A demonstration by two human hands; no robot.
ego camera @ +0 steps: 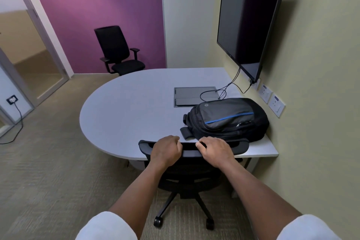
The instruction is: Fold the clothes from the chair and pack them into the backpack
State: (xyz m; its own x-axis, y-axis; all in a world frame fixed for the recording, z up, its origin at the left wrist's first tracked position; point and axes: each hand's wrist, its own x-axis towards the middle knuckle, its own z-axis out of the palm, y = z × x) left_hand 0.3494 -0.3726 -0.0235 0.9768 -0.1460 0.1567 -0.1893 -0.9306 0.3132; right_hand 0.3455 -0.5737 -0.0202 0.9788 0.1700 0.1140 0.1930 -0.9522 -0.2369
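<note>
A black office chair [191, 153] stands pushed against the near edge of the table, its back toward me. My left hand [166, 149] and my right hand [214, 150] both grip the top rail of its backrest, fingers curled over it. A black and grey backpack [228, 119] with a blue stripe lies zipped on the grey table [132, 111], just beyond the chair on the right. No clothes show on this chair; its seat is hidden behind the backrest.
A second black office chair [118, 50] stands by the purple wall beyond the table. A dark screen [251, 19] hangs on the right wall with cables running down to a floor box lid [192, 95] set in the table. A glass door is at left.
</note>
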